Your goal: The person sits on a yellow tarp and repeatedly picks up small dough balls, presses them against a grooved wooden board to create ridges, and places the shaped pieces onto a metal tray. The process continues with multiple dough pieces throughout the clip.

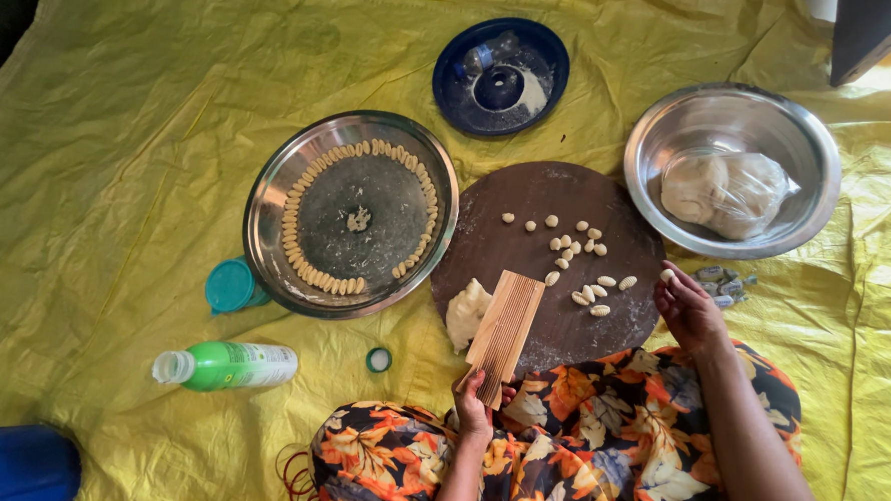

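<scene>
The left hand [471, 408] gripped the ridged paddle [505, 323] by its near end, propped on the round board [553, 191] at seven o'clock for rolling, while the right hand [686, 305], at four o'clock, seemingly pinched a dough bit [667, 275] off the loose pieces [596, 292].

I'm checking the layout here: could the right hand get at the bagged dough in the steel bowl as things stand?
Probably yes: the right hand holds only a small dough piece and sits just below the steel bowl, whose bagged dough lies uncovered, nothing between.
</scene>
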